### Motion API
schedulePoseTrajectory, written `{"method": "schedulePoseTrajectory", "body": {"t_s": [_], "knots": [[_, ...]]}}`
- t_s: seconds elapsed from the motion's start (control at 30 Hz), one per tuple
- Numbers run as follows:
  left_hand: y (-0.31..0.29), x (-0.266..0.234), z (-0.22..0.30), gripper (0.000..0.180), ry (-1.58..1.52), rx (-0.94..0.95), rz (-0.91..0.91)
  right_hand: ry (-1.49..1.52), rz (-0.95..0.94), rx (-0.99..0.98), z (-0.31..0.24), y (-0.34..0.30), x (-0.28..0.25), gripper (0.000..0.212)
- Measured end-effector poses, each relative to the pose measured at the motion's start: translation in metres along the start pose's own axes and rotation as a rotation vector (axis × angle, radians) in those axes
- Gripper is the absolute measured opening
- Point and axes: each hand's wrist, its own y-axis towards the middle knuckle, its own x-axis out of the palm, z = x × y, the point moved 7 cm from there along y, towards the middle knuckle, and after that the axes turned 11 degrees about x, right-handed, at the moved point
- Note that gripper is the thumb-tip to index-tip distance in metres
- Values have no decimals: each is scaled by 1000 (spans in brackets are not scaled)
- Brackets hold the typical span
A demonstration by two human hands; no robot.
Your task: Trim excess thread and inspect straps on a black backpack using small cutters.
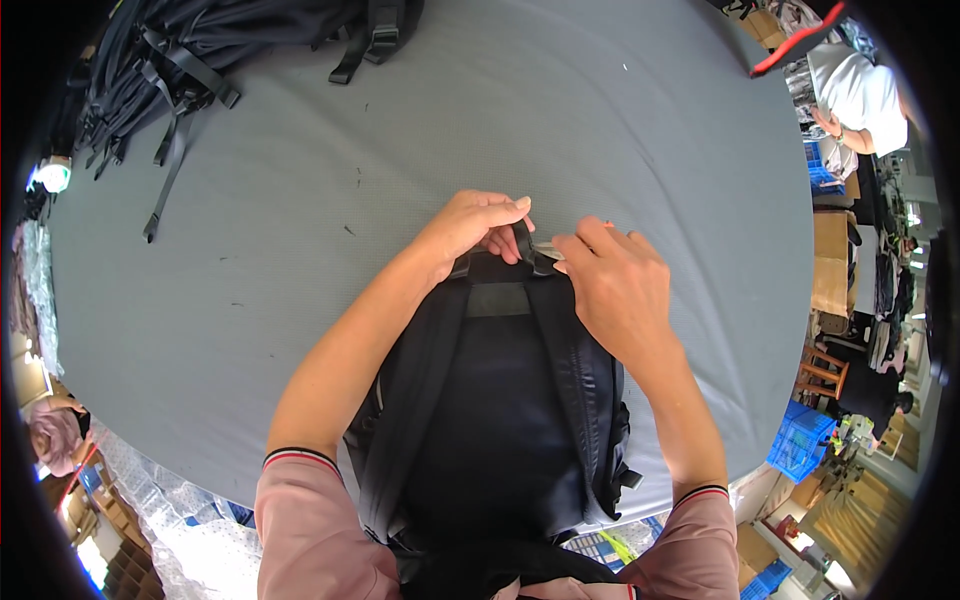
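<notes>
A black backpack lies before me with its shoulder straps and back panel facing up and its top pointing away from me. At its top edge my left hand grips the carry loop between thumb and fingers. Close beside the loop, on its right, my right hand is closed in a pinch. A thin pale sliver and a speck of orange show at its fingers; what it holds is mostly hidden by the hand.
The backpack rests on a large table with a grey cloth. Black bags with dangling straps are piled at the far left. A person in white stands past the right edge, near cardboard boxes and a blue crate.
</notes>
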Motion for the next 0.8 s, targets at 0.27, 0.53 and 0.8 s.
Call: {"method": "schedulePoseTrajectory", "body": {"t_s": [0.27, 0.53, 0.8], "knots": [[-1, -4, -3, 36, -13, -7, 10, 130, -68, 118, 12, -3, 13, 10], [-1, -3, -1, 37, -29, -12, 0, 1247, -557, 970, 59, -44, 85, 19], [-1, -4, -2, 37, -40, -14, 12, 425, -209, 373, 32, -16, 34, 17]]}}
